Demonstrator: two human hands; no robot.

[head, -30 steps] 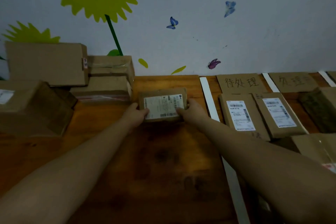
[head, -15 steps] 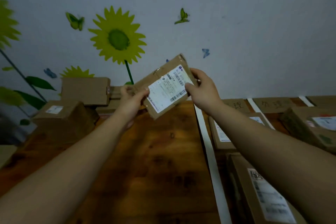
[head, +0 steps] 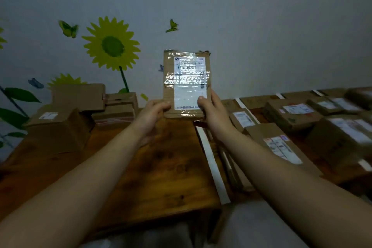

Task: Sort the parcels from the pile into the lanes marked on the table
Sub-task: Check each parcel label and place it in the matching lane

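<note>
A flat brown cardboard parcel (head: 186,84) with a white shipping label under shiny tape stands upright in the air in front of me, label side facing me. My left hand (head: 152,116) grips its lower left corner and my right hand (head: 211,111) grips its lower right edge, thumb on the label. The pile of brown boxes (head: 80,110) sits at the back left of the wooden table (head: 157,177). A white tape strip (head: 211,163) marks the lane border on the right.
Right of the tape strip, several labelled parcels (head: 281,147) lie in lanes, with cardboard lane signs (head: 255,101) by the wall. The wall has sunflower and butterfly stickers. The table's front edge runs just below my forearms.
The parcel went from lying on the table near the pile to being lifted, then turned upright with its label facing me. My view tilted upward.
</note>
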